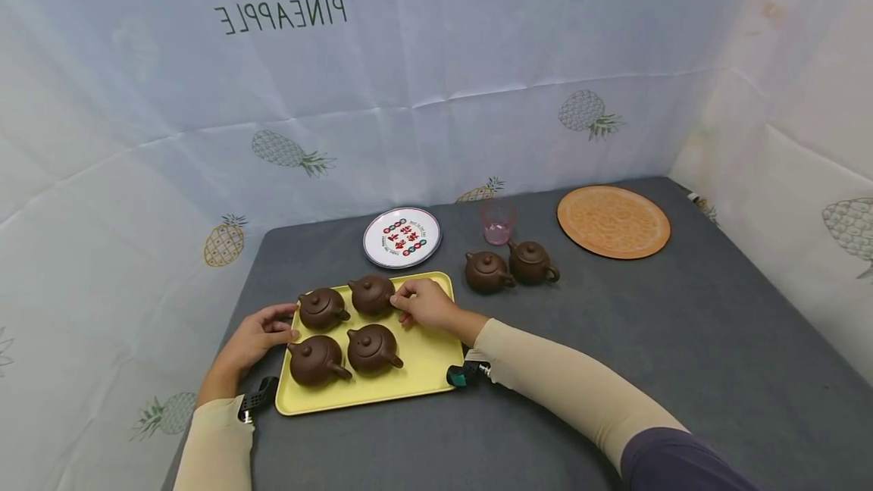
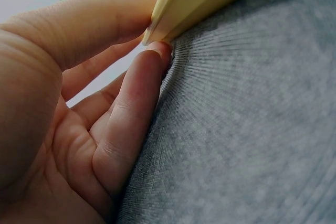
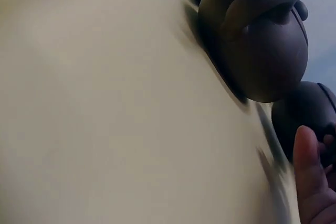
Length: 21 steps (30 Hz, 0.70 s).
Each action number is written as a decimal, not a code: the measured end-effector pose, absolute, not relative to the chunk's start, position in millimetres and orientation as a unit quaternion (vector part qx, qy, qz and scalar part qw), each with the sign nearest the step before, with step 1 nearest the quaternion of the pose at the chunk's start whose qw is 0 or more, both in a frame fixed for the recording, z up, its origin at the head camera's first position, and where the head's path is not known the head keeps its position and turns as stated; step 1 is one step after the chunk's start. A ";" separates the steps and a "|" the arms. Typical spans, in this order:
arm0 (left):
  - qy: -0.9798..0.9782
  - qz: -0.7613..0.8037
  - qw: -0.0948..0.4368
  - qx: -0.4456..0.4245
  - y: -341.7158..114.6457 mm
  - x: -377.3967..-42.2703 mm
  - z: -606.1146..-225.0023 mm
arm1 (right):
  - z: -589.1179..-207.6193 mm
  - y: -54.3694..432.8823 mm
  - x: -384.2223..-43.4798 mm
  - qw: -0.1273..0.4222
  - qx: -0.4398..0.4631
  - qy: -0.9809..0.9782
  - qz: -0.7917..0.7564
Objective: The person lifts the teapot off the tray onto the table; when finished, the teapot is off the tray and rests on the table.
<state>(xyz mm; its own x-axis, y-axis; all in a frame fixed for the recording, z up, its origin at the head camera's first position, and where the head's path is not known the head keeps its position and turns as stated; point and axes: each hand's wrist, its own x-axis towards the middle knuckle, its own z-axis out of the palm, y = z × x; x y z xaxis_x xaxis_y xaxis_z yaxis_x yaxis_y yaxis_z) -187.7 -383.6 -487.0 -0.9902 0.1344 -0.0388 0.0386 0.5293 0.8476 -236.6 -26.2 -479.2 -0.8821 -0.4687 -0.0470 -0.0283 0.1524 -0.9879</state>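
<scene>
A yellow tray (image 1: 426, 366) carries several brown teapots in two rows. My right hand (image 1: 433, 308) reaches over it and pinches the handle of the back right teapot (image 1: 370, 295); its fingers partly hide that handle. In the right wrist view, my thumb (image 3: 308, 163) shows beside that teapot, with the front right teapot (image 3: 257, 51) nearer the camera. At the tray's left side, my left hand (image 1: 258, 336) holds the rim, with the thumb on the edge and the other fingers lower, near the cloth. The back left teapot (image 1: 322, 308) and front left teapot (image 1: 316, 361) stand close to it.
Two more brown teapots, one left (image 1: 486, 272) and one right (image 1: 530, 262), stand right of the tray. Behind them is a clear pinkish cup (image 1: 498, 226). A white printed plate (image 1: 402, 238) lies behind the tray, and a round orange mat (image 1: 614, 222) at the back right.
</scene>
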 end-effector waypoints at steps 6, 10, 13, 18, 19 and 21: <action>0.870 0.488 0.056 0.047 -384.2 -187.7 -485.4 | -470.1 -11.8 -236.9 0.157 -0.178 0.718 -0.655; 0.871 0.486 0.053 0.046 -385.8 -186.9 -485.8 | -451.2 6.0 -233.4 0.150 -0.184 0.713 -0.659; 0.872 0.485 0.050 0.050 -387.0 -186.7 -486.2 | -440.4 20.2 -233.6 0.143 -0.180 0.722 -0.653; 0.871 0.486 0.054 0.053 -386.7 -188.1 -486.8 | -428.4 51.5 -236.3 0.114 -0.170 0.737 -0.644; 0.871 0.486 0.055 0.052 -386.5 -188.5 -486.8 | -425.4 58.9 -236.5 0.109 -0.171 0.738 -0.644; 0.870 0.486 0.056 0.052 -386.3 -189.2 -487.0 | -419.4 74.1 -236.8 0.101 -0.170 0.740 -0.643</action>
